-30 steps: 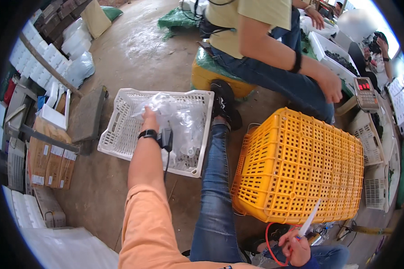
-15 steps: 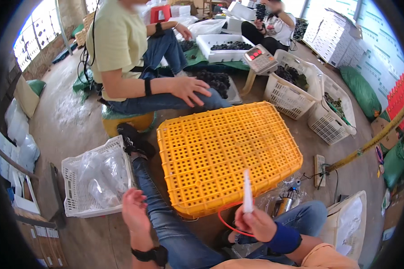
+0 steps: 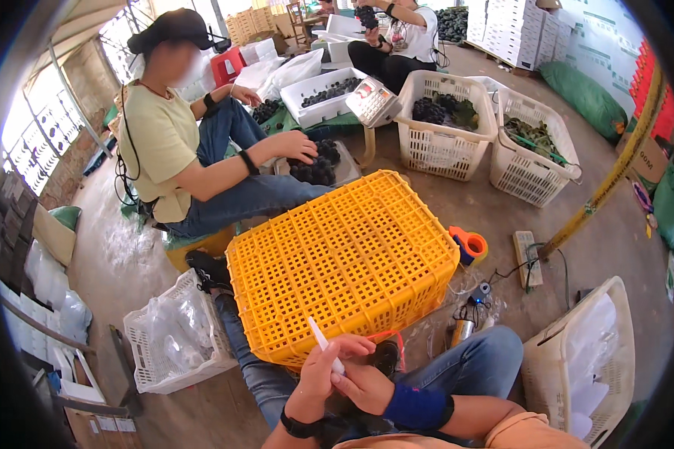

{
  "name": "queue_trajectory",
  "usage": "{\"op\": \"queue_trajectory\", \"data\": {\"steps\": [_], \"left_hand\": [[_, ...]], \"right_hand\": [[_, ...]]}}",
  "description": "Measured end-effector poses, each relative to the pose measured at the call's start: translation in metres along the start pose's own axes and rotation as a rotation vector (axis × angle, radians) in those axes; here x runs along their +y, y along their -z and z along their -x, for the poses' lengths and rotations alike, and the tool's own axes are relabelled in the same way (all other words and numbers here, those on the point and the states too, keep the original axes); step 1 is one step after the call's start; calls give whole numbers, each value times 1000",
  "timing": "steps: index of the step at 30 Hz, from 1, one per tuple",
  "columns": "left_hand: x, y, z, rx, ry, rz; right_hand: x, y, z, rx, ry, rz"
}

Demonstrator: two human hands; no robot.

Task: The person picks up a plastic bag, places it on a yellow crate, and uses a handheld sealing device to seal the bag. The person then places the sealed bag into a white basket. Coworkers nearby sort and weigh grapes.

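Both hands meet at the lower middle of the frame: the left hand (image 3: 318,378) and right hand (image 3: 363,385) pinch a thin white stick (image 3: 326,345) before the upturned yellow crate (image 3: 341,262), whose top holds nothing yet.

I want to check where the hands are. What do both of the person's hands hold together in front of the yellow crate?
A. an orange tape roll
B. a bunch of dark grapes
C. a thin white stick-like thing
C: left hand and right hand meet around the thin white stick-like thing, just before the yellow crate.
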State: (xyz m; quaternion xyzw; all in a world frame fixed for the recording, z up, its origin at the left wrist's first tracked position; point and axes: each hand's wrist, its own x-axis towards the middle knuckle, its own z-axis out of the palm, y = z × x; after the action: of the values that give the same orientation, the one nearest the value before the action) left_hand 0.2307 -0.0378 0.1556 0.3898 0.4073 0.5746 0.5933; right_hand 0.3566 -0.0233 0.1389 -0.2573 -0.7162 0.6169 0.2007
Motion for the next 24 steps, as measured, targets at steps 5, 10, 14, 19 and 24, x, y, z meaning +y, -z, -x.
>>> {"op": "queue_trajectory", "data": {"steps": [5, 10, 14, 19, 24], "left_hand": [[2, -5, -1, 69, 51, -84], [-6, 17, -16, 312, -65, -118], [10, 49, -26, 644, -226, -1054], [-5, 104, -27, 823, -187, -1720], [-30, 113, -30, 772, 149, -1719]], "right_hand": [[-6, 3, 7, 77, -50, -68], [-8, 23, 6, 149, -135, -268], [-4, 25, 6, 190, -78, -482], [-7, 23, 9, 169, -101, -544], [-7, 22, 6, 166, -176, -589]]}}
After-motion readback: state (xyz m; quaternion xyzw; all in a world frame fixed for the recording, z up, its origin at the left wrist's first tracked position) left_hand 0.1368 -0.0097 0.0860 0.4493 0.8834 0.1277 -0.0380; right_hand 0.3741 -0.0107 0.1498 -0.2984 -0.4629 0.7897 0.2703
